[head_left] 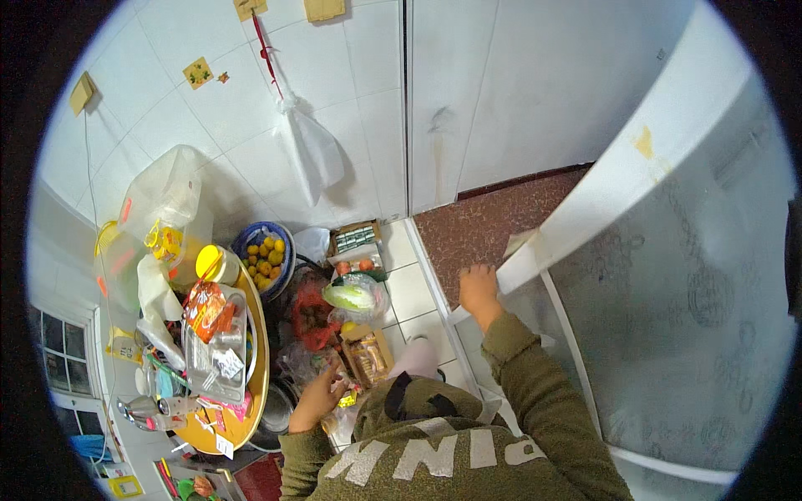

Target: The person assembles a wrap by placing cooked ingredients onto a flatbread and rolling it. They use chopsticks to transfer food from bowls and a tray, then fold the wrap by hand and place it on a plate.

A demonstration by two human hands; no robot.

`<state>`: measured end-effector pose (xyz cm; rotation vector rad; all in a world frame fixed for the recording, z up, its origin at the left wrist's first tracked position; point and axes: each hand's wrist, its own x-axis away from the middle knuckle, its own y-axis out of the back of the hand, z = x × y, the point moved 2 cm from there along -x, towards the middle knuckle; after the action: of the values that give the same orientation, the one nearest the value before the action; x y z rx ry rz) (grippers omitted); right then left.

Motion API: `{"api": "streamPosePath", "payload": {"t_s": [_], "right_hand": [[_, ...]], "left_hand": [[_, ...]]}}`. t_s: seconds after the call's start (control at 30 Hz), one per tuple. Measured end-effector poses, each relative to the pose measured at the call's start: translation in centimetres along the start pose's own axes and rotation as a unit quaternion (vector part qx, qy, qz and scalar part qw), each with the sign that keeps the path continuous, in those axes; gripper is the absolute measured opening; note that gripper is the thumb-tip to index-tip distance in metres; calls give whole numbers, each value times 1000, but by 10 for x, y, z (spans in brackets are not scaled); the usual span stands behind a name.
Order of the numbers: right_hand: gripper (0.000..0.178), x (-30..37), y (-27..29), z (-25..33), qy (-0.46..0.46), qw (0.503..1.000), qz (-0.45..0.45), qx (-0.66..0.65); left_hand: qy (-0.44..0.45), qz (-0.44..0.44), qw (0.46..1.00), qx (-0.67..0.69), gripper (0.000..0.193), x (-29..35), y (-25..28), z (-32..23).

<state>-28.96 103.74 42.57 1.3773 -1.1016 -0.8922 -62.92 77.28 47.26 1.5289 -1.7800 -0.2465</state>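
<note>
My right hand (481, 294) is at the edge of a white-framed door (564, 221) with frosted glass, its fingers closed round the frame. Low on the left, my left hand (317, 399) holds nothing I can see, with its fingers apart. Just beyond that hand stands a cardboard box (386, 344) of brown packets on the floor. Beside the box lie a red plastic bag (312, 317) and a green-and-white cabbage (351, 296) in clear wrap. Both my arms are in dark green fleece sleeves.
A round wooden table (258, 401) on the left is crowded with packets, tubs and bottles. Behind it, a blue basin (286, 278) holds yellow-orange fruit. A white plastic bag (311, 154) hangs on the tiled wall. Past the doorway lies a reddish-brown speckled floor (493, 209).
</note>
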Motion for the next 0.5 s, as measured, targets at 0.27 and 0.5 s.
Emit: {"api": "streamPosePath", "payload": {"t_s": [0.27,0.5], "right_hand": [[31,-17,-16,-4,-40,990,100,-90],[40,-36,14,-6,-123,937,272,-182]], "left_hand": [[-20,135,991,-13,57,-154,18,-6],[-49,124,986,-100,61,-325,109,-67]]}}
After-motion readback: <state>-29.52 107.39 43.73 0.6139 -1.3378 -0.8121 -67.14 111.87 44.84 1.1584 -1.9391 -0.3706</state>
